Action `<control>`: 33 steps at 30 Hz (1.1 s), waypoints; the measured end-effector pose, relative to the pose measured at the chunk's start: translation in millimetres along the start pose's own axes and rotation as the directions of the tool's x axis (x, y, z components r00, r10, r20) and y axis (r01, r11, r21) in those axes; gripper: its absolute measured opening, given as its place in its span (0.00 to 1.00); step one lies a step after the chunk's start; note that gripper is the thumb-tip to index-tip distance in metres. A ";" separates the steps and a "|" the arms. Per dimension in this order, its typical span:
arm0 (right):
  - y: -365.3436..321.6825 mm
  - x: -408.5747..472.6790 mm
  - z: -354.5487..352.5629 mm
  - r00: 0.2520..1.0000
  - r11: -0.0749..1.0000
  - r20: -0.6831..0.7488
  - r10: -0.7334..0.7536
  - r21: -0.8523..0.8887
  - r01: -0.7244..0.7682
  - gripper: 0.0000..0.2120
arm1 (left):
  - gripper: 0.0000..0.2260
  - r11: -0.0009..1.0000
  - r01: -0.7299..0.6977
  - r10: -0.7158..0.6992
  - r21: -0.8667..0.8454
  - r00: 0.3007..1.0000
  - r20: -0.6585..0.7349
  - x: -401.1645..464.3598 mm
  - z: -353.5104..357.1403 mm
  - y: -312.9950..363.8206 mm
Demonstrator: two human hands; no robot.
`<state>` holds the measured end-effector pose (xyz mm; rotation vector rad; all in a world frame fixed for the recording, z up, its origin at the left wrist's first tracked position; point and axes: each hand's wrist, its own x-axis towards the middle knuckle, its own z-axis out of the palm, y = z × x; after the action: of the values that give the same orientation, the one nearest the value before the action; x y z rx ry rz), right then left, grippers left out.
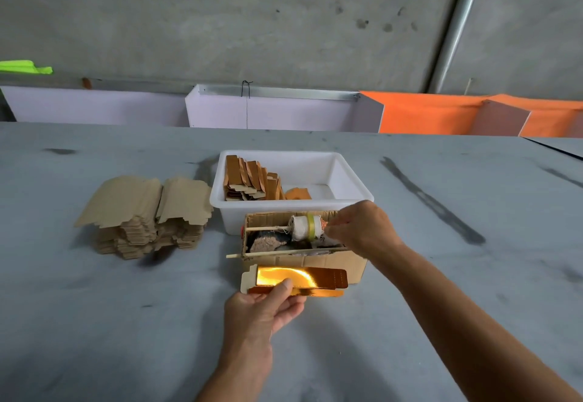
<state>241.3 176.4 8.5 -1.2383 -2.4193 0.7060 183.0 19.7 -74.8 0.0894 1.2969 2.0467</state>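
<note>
Stacked flat blanks (142, 215) lie beside a white tub (315, 166)

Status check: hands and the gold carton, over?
Left hand grips gold carton blank. Right hand pinches cloth-wrapped roller in cardboard box. White tub close behind box.

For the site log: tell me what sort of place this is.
Probably a box-making workshop: stacked flat card blanks on a grey worktable, folded cartons in a white tub, a gold carton in the left hand.

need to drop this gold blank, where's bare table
Bare table right of the cardboard box and left of the left hand holding the gold blank. Crowded where the stack of blanks, white tub and cardboard box meet.
</note>
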 end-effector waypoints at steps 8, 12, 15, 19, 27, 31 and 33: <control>-14.5 36.7 8.9 0.976 0.976 0.186 0.113 -0.204 -0.074 0.20 | 0.07 1.000 -0.019 0.019 0.001 1.000 -0.003 8.7 0.8 0.0; -20.7 36.4 10.1 0.960 0.973 0.236 0.153 -0.204 -0.105 0.20 | 0.07 0.999 -0.030 0.030 -0.011 0.999 -0.013 10.9 0.8 0.1; -22.7 35.4 11.2 0.946 0.971 0.282 0.161 -0.217 -0.101 0.16 | 0.07 1.000 -0.018 0.017 -0.012 1.000 -0.015 11.3 0.5 2.2; -26.5 34.6 8.7 0.911 0.964 0.367 0.189 -0.248 -0.100 0.12 | 0.08 1.000 -0.009 0.008 -0.009 1.000 -0.021 11.9 0.0 3.8; -29.1 35.8 12.9 0.890 0.959 0.400 0.218 -0.256 -0.120 0.12 | 0.07 1.000 -0.016 0.016 0.011 1.000 -0.024 8.4 0.7 5.8; -27.1 37.0 16.2 0.896 0.960 0.392 0.210 -0.256 -0.113 0.11 | 0.06 1.000 -0.020 0.020 0.013 0.999 -0.027 8.4 0.7 5.8; -26.4 36.8 16.6 0.888 0.964 0.407 0.212 -0.239 -0.121 0.10 | 0.06 0.999 -0.028 0.029 0.017 0.999 -0.024 9.0 0.5 5.0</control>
<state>194.8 188.9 12.3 -1.5244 -2.8267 0.8736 173.9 24.1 -73.1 0.0916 1.3353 2.0668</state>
